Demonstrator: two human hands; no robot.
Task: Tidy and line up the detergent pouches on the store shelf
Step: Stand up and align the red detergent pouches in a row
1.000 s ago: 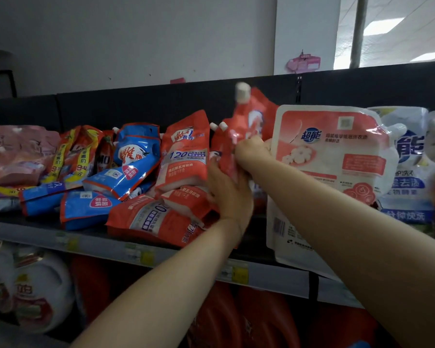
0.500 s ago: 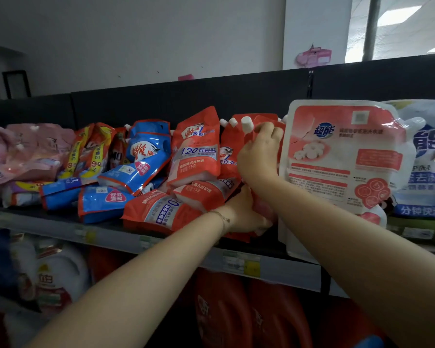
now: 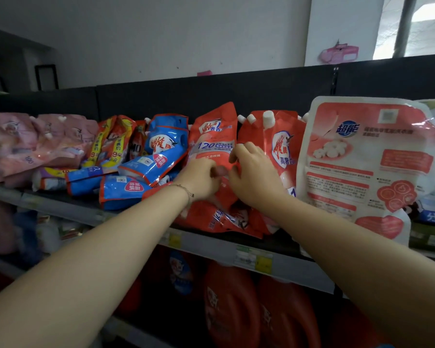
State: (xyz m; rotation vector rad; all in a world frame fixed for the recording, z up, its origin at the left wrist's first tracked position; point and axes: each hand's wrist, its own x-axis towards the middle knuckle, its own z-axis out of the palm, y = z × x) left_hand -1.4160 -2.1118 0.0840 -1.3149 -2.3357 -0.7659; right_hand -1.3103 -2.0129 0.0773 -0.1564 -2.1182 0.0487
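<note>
Two grips meet at the middle of the shelf (image 3: 211, 243), almost touching each other in front of a pair of upright red pouches. The left grip (image 3: 201, 178) is clenched low against the red pouch marked 120 (image 3: 212, 136); whether it pinches the film cannot be told. A thin bracelet (image 3: 186, 190) circles its wrist. The right grip (image 3: 255, 178) grasps the capped red pouch (image 3: 279, 146): the palm lies on the front and the fingers (image 3: 244, 150) bend over its left edge, between the two pouches. This pouch stands upright against the dark back panel, white cap at the top, just right of the 120 pouch.

Below both grips another red pouch, the flat red pouch (image 3: 226, 221), lies at the shelf's front edge. Immediately right of the right grip a large pale pouch (image 3: 369, 159) with red panels leans forward and overhangs the edge. Left of the left grip, blue pouches (image 3: 166, 146) lie tumbled at angles; farther left come the yellow-striped pouches (image 3: 113, 143) and then a slumped heap of pink pouches (image 3: 23, 144). Beneath the grips, on the lower shelf, stand red jugs (image 3: 231, 305), and a yellow price tag (image 3: 264, 263) sits on the shelf rail.
</note>
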